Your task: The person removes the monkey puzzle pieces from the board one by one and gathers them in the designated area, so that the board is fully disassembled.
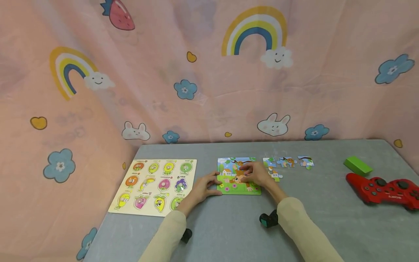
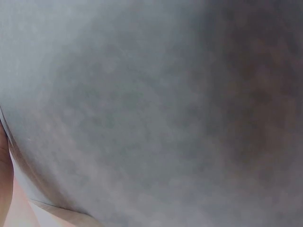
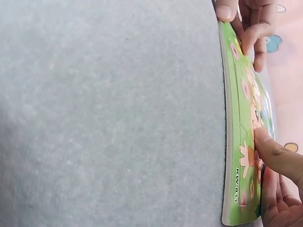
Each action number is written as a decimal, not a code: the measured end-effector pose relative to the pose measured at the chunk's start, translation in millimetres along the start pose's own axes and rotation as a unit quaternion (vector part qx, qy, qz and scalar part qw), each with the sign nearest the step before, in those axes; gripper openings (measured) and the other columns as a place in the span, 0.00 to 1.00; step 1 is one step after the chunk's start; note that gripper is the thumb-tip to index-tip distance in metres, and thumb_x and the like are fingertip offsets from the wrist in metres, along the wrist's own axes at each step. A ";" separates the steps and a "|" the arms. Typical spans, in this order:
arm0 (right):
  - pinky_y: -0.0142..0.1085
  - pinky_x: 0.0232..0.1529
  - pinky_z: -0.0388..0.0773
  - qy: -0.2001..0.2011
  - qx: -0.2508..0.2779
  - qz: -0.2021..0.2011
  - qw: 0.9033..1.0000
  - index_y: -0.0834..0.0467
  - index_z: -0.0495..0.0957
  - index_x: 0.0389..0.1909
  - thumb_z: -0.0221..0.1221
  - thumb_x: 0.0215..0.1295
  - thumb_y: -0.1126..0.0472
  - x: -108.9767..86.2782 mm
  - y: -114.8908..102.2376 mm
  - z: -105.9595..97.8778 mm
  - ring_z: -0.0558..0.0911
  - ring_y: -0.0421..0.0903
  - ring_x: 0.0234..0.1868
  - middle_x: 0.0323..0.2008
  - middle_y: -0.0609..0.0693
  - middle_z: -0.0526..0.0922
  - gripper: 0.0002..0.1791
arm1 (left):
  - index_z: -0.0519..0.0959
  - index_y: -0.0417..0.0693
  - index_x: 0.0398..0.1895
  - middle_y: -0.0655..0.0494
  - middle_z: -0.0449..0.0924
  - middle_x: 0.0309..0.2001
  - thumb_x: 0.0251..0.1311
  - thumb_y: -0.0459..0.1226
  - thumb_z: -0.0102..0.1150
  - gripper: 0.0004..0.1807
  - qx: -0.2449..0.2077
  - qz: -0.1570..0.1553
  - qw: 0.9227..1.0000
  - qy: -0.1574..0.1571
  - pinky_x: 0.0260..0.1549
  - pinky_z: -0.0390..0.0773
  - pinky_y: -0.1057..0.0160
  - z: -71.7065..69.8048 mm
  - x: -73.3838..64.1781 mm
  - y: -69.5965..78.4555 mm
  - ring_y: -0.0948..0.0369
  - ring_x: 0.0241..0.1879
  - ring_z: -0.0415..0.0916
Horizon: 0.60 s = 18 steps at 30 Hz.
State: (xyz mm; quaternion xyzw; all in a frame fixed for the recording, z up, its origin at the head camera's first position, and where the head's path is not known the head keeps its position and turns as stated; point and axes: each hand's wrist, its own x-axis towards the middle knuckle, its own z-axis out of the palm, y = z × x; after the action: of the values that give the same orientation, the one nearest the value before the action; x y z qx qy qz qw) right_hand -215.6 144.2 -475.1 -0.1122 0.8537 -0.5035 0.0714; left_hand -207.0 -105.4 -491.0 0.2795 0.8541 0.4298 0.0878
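A jigsaw puzzle board [image 1: 237,191] with a cartoon monkey, a house and green grass lies flat in the middle of the table. At its left side my left hand [image 1: 206,187] grips the near corner, thumb at the front edge and bent fingers over the side. My right hand [image 1: 258,174] rests on the picture, thumb and fingertips spread on the monkey; no loose piece shows between them. In the right wrist view the right thumb [image 3: 272,146] presses on the board. Beside that hand lie loose puzzle pieces [image 1: 287,162]. The left wrist view shows mostly blurred grey cloth.
To the left lies a cream board [image 1: 152,185] with fruit and vegetable pictures. A green block [image 1: 358,166] and a red game controller [image 1: 384,191] are at the right. Behind the grey table [image 1: 226,233] hangs a pink patterned curtain [image 1: 209,72].
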 end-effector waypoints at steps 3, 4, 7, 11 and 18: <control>0.42 0.36 0.82 0.006 0.003 0.003 1.000 0.74 0.78 0.47 0.70 0.48 0.74 0.5 0.2 1.1 0.81 0.54 0.36 0.40 0.65 0.82 0.22 | 0.82 0.37 0.39 0.43 0.69 0.64 0.48 0.31 0.71 0.14 0.006 0.000 1.000 0.000 0.59 0.70 0.62 0.1 0.2 -0.2 0.49 0.67 0.61; 0.41 0.35 0.82 0.009 0.005 0.005 1.000 0.73 0.78 0.46 0.70 0.48 0.74 0.5 0.4 1.7 0.81 0.54 0.36 0.39 0.64 0.82 0.22 | 0.82 0.37 0.38 0.43 0.69 0.64 0.48 0.31 0.71 0.14 0.008 -0.001 1.000 0.000 0.59 0.71 0.62 0.1 0.1 -0.2 0.49 0.67 0.61; 0.41 0.34 0.81 0.017 0.006 0.006 1.000 0.72 0.78 0.46 0.70 0.47 0.75 0.4 1.5 3.8 0.81 0.53 0.34 0.40 0.64 0.82 0.21 | 0.82 0.37 0.38 0.44 0.69 0.64 0.48 0.32 0.71 0.14 0.014 -0.006 1.000 -0.001 0.60 0.70 0.63 0.4 -0.2 -0.4 0.49 0.67 0.61; 0.40 0.34 0.81 0.032 0.007 -0.003 0.999 0.71 0.79 0.45 0.70 0.47 0.76 -0.9 2.2 6.4 0.80 0.52 0.34 0.41 0.63 0.82 0.21 | 0.82 0.38 0.39 0.44 0.69 0.64 0.48 0.32 0.71 0.13 0.019 -0.007 1.000 0.000 0.60 0.70 0.62 0.6 -0.4 -0.8 0.49 0.67 0.61; 0.38 0.35 0.81 0.052 0.024 -0.025 0.998 0.72 0.78 0.45 0.69 0.47 0.77 -4.5 2.7 6.7 0.80 0.55 0.35 0.40 0.66 0.81 0.21 | 0.82 0.38 0.38 0.43 0.69 0.64 0.49 0.32 0.71 0.13 0.021 -0.004 1.000 -0.001 0.60 0.70 0.62 0.8 0.1 0.7 0.48 0.67 0.61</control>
State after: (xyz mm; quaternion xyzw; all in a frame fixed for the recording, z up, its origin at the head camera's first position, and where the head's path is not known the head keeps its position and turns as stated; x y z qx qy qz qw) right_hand -210.0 141.1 -480.6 -0.1054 0.8410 -0.5304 0.0169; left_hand -206.5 -104.5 -490.9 0.2781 0.8641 0.4109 0.0840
